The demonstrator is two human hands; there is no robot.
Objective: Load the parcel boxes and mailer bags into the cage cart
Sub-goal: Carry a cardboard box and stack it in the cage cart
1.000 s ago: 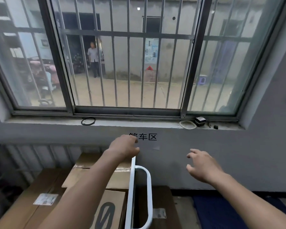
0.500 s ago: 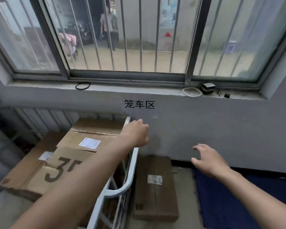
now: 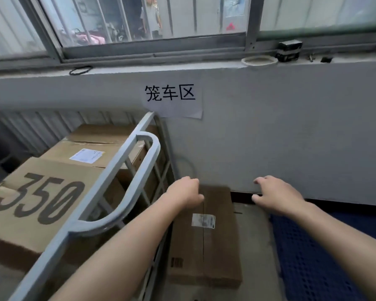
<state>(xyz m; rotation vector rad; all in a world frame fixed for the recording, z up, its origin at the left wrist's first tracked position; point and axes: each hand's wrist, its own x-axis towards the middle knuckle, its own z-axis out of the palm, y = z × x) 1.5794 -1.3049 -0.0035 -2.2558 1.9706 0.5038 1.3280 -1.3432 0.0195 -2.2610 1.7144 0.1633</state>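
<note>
Parcel box [image 3: 204, 242] laid on the floor beside the cage cart [image 3: 114, 170]
The left hand [image 3: 183, 193] and right hand [image 3: 277, 195] are held empty above it; cartons [image 3: 44, 205] are stacked inside the cart.

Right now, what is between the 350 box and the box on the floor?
The cage cart's grey side frame stands between the 350 box and the floor box, seen in the head view.

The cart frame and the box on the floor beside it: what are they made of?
Cart frame: likely metal tubing, painted pale grey, going by its smooth bent bars. Box on the floor: brown cardboard, matt, with a centre seam and white label.
</note>
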